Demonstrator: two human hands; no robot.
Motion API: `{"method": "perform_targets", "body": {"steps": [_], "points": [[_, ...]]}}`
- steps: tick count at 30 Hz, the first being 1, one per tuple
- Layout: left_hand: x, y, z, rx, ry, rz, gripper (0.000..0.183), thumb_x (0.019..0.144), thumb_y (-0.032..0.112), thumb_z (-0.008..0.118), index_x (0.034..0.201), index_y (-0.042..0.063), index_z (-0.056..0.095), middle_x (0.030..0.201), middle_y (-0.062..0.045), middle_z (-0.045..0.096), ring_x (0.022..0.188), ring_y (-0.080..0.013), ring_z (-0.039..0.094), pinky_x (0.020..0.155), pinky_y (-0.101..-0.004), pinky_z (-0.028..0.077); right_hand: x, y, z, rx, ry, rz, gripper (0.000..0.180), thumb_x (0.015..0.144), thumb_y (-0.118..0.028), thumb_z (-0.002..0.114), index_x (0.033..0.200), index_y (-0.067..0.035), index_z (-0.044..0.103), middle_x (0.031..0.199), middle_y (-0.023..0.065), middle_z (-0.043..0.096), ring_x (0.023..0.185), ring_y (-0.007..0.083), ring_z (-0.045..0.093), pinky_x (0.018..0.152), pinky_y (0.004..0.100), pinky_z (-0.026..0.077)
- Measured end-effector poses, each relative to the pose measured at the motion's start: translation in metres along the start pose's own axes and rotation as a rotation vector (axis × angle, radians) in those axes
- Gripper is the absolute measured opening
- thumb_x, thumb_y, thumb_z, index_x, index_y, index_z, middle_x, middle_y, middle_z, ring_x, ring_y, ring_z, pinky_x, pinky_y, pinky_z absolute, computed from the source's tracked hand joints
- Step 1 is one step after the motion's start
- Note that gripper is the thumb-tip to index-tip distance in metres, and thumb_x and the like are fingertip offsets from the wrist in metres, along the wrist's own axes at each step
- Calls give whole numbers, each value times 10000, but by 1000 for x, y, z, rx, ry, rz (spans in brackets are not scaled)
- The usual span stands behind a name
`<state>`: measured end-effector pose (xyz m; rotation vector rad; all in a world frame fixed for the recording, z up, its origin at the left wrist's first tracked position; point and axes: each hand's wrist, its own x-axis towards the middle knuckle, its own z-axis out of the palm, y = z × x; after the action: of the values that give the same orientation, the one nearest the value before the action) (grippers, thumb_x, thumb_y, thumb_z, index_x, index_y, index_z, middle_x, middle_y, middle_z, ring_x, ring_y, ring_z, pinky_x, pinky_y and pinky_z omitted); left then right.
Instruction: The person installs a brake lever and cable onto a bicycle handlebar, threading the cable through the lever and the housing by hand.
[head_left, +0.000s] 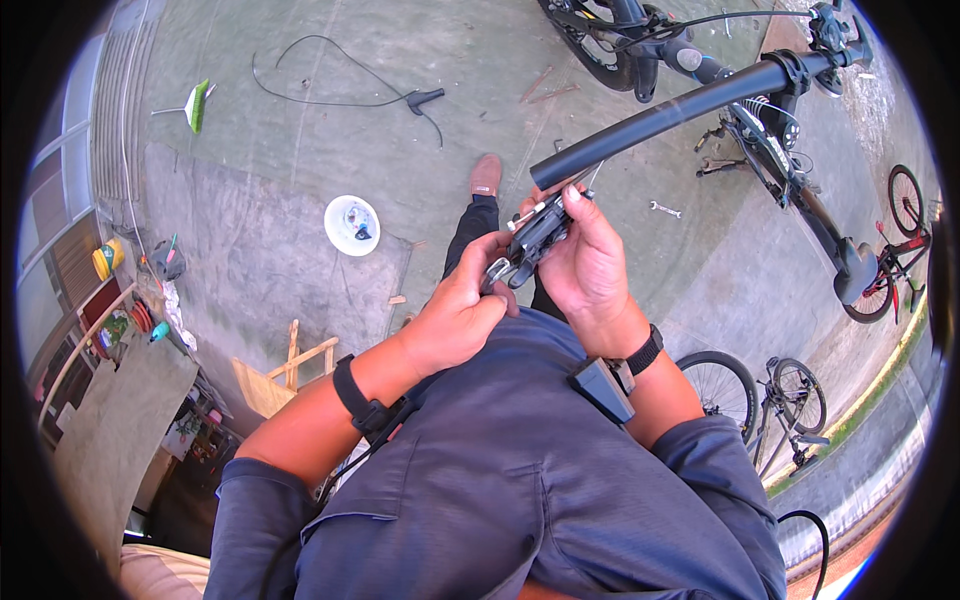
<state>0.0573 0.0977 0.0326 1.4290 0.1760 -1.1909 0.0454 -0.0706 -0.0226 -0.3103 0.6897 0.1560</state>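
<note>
Both hands are on a black bicycle control-lever assembly (541, 234) with a silver metal piece at its near end. My left hand (469, 307) pinches that near end. From the other side, my right hand (585, 259) grips the body, thumb on top; its curled fingers hide part of the assembly. Just beyond lies the bare end of a black handlebar (652, 116). It belongs to a bicycle whose frame (772, 142) stretches to the right, with a saddle (855, 271). Whether the assembly touches the bar cannot be made out. A thin cable passes close to the right thumb.
A white bucket (371, 246) with small items stands on the concrete floor. Beyond it lies a loose cable (330, 99) with a black lever (426, 100). An open-ended wrench (665, 209) rests to the right. Wooden pieces (266, 386) and a workbench (124, 420) are left; other bicycles (799, 394) stand right.
</note>
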Motion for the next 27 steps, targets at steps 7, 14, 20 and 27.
{"method": "perform_targets", "body": {"steps": [7, 14, 20, 27], "points": [[11, -18, 2, 172, 104, 160, 566, 879, 123, 610, 1386, 5, 390, 1175, -110, 543, 854, -90, 531, 744, -267, 479, 5, -1, -9, -23, -71, -38, 170, 964, -217, 637, 1037, -64, 623, 969, 72, 646, 944, 239, 633, 842, 390, 530], [22, -32, 4, 139, 271, 214, 630, 821, 409, 836, 1234, 31, 547, 857, -11, 609, 681, -58, 498, 613, -240, 455, 2, 0, -7, -6, -60, 14, 156, 972, -209, 628, 1053, -82, 588, 1009, 77, 627, 1012, 251, 617, 924, 437, 525], [19, -33, -4, 202, 325, 215, 551, 836, 423, 817, 1166, 36, 606, 804, 0, 610, 668, -73, 503, 614, -253, 459, -2, -4, 0, -161, -56, 26, 156, 978, -202, 617, 1047, -74, 564, 1059, 88, 609, 1145, 286, 580, 1014, 487, 490], [25, -41, -7, 325, 279, 310, 515, 864, 431, 780, 1111, 6, 625, 903, -49, 567, 730, -126, 534, 682, -291, 487, -1, -3, -4, -251, -22, 31, 151, 983, -183, 599, 1057, -57, 563, 1082, 118, 614, 1167, 309, 585, 1016, 478, 486]]}}
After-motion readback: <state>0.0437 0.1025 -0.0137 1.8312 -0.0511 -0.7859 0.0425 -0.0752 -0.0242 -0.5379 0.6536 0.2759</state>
